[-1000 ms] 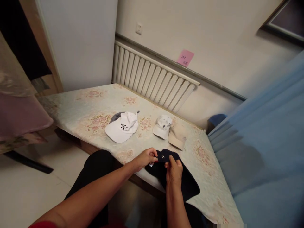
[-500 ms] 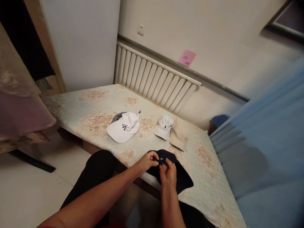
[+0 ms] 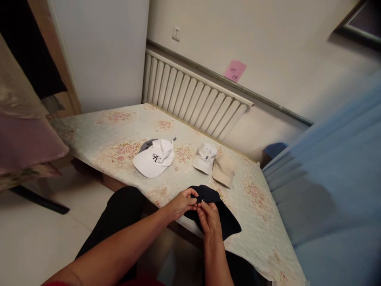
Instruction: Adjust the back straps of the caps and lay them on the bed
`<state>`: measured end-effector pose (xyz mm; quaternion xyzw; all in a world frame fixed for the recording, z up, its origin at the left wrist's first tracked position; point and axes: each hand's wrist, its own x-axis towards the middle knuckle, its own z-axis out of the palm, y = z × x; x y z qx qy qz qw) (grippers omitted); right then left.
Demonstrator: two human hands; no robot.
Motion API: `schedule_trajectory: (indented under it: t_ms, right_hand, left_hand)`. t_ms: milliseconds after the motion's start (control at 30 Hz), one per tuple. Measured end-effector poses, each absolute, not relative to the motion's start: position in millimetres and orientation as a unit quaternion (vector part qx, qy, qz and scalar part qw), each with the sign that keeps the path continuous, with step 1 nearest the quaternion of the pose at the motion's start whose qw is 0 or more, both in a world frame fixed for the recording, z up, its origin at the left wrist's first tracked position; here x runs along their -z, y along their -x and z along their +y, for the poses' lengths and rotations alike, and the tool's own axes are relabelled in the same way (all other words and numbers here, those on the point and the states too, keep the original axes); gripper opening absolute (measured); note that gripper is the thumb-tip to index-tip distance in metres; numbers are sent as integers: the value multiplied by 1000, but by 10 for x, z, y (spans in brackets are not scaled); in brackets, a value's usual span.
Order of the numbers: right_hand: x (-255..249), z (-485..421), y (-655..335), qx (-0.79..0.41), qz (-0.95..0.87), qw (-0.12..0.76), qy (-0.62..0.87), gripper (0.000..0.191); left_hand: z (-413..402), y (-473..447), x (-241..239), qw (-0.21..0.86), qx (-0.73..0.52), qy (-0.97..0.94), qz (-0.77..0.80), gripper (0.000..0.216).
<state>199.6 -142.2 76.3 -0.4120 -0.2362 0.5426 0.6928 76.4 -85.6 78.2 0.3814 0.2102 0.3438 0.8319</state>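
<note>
Pinching the navy cap (image 3: 222, 216) at the bed's (image 3: 98, 135) near edge | left hand (image 3: 181, 202) and right hand (image 3: 210, 216) both grasp its small metal buckle (image 3: 201, 200) | we judge: 2 fingertip grips close together; pull gently; fabric flat.

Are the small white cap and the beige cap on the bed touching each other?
Touching. In the head view, the small white cap and the beige cap lie side by side with edges meeting; no strip of the floral bed cover shows between them.
</note>
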Motion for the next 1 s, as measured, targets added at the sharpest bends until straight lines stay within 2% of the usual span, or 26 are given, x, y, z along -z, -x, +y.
schedule_trajectory:
  t_ms: [300,600,833,1000]
  right_hand:
    - [-669,-1416,-1961,-538,-208,723,380,20]
    - [-681,-1426,-1965,-552,-185,720,377,26]
    - [-633,-1419,-1957,-538,-159,729,393,20]
    - [-660,-1446,-1935,-552,-177,722,378,23]
  left_hand:
    - [-858,-803,-740,831,-320,-391,232,27]
    - [-846,-792,-753,842,-317,-374,225,29]
    - [-837,-794,-737,844,-318,-361,237,29]
    - [-840,-782,-737,847,-316,-359,232,28]
